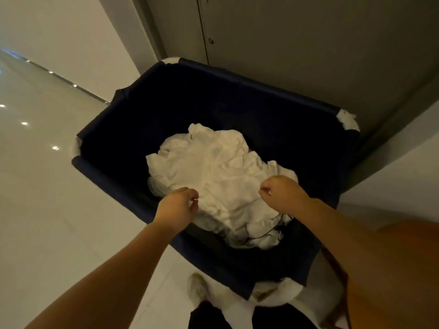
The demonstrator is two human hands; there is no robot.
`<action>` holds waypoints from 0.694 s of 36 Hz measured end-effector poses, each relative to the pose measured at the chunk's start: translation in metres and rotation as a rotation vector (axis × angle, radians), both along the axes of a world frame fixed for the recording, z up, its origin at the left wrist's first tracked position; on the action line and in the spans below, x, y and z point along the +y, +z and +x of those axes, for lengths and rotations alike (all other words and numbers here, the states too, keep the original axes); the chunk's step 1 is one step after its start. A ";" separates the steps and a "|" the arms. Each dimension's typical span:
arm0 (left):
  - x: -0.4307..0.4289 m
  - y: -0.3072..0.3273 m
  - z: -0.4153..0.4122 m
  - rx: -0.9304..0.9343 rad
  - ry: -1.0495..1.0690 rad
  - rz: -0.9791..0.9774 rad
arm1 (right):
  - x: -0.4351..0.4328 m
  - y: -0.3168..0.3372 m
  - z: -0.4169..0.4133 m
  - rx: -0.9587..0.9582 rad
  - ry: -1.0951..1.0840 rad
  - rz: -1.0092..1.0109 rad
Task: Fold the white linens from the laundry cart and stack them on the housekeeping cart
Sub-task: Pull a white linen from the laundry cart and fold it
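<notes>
A crumpled heap of white linen [221, 172] lies inside the dark blue fabric laundry cart [114, 176]. My left hand [179, 206] hovers over the heap's near left edge, with thumb and fingers curled together in a pinch on the cloth. At the heap's right side, my right hand [281, 189] pinches the cloth the same way. A thin dark thread [268, 231] runs across the linen below my right wrist. The housekeeping cart is out of view.
The cart stands against a grey wall with a door panel [273, 43] behind it. Glossy pale floor tiles [47, 186] stretch to the left. An orange-brown wooden surface [392, 269] sits at the right. My shoe [198, 288] is on the floor below the cart's near rim.
</notes>
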State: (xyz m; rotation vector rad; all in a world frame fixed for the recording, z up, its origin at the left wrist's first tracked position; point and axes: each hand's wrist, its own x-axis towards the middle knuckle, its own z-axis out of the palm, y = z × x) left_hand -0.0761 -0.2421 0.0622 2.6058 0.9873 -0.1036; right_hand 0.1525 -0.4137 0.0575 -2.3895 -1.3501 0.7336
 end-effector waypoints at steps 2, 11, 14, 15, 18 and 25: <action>0.023 -0.020 0.013 0.010 -0.042 -0.040 | 0.015 -0.014 0.005 -0.004 -0.023 -0.029; 0.133 -0.157 0.069 0.197 -0.220 -0.198 | 0.081 -0.102 0.003 0.007 -0.157 -0.185; 0.154 -0.207 0.082 0.278 -0.248 -0.225 | 0.101 -0.143 -0.001 0.032 -0.178 -0.237; 0.160 -0.223 0.085 0.304 -0.262 -0.229 | 0.107 -0.156 -0.002 0.033 -0.171 -0.268; 0.172 -0.267 0.094 0.356 -0.309 -0.249 | 0.124 -0.194 -0.003 0.039 -0.161 -0.319; 0.182 -0.346 0.115 0.340 -0.360 -0.254 | 0.136 -0.262 -0.004 0.099 -0.211 -0.364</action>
